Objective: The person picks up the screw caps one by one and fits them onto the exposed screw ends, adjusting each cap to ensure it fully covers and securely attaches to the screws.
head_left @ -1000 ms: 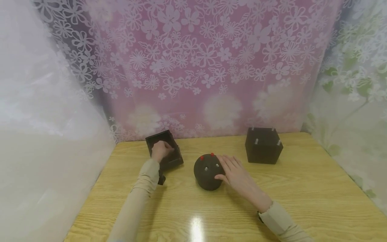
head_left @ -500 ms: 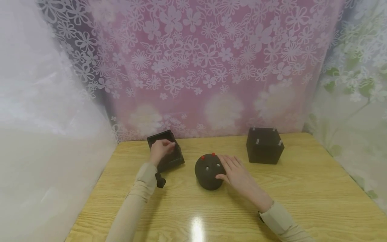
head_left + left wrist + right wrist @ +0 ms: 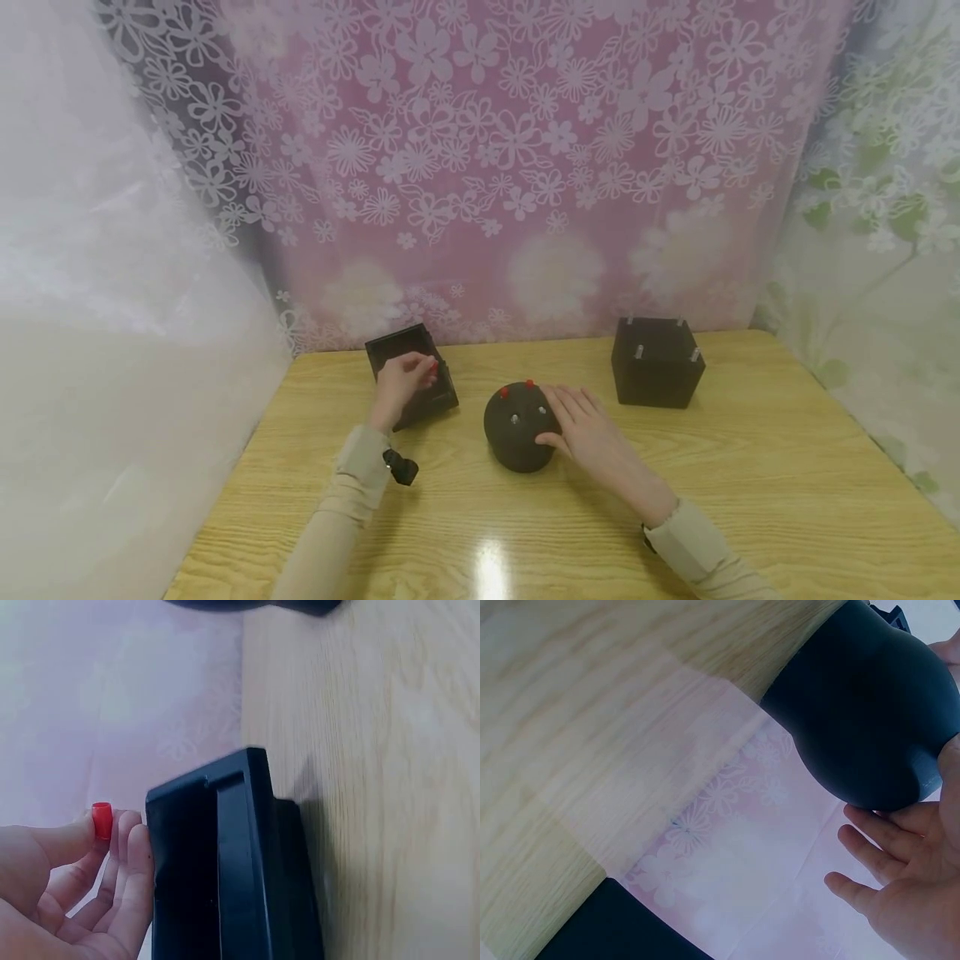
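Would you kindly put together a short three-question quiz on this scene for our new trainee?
1. True or false: the right hand touches the round black object.
2. Multiple choice: what colour is the small piece that the left hand pinches? A: green; B: white; C: red.
3. Fill in the number: on top of the square black box stand ___ pale pegs.

Key: 1: true; 2: C; 3: four.

Pink floral curtain (image 3: 555,167); wooden table (image 3: 442,533)
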### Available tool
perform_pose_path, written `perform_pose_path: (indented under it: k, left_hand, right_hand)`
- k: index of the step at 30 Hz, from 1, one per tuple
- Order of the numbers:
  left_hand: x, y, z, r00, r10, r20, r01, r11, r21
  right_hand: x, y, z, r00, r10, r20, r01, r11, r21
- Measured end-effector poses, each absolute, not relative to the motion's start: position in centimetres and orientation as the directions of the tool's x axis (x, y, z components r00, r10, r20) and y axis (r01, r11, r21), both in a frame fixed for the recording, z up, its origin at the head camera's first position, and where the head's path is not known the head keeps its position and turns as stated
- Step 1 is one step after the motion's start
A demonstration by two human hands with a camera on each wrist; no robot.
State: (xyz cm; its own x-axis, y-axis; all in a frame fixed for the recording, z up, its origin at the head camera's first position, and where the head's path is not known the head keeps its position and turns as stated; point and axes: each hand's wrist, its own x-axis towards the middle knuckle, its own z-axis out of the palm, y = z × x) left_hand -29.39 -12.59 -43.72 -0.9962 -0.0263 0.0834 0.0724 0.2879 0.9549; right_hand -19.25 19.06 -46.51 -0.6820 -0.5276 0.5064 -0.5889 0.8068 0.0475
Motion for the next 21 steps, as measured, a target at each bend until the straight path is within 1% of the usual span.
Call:
perform_pose_path:
  k: [4, 8, 13, 21]
  left_hand:
    - [-28.7, -12.1, -43.9, -0.998, -0.024, 0.062, 0.056, 0.21, 0.976]
    - [-28.1, -11.5, -44.2, -0.999, -0.006, 0.047, 0.045, 0.145, 0.988]
    - [-27.2, -10.7, -44.3, -0.999, 0.017, 0.031, 0.032, 0.096, 0.995]
    - [-26.1, -9.6, -44.5, -0.997, 0.055, 0.057, 0.059, 0.044, 0.997]
  right_hand:
    - [-19.3, 19.0, -46.6, -0.655, -0.532, 0.536, -0.603, 0.796, 0.052]
    - [-19.3, 19.0, -46.6, -0.644, -0.529, 0.553, -0.61, 0.791, 0.046]
    - [-19.4, 19.1, -46.7, -0.643, -0.528, 0.555, -0.608, 0.793, 0.049]
    - [-19.3, 19.0, -46.7, -0.654, -0.531, 0.539, -0.608, 0.793, 0.044]
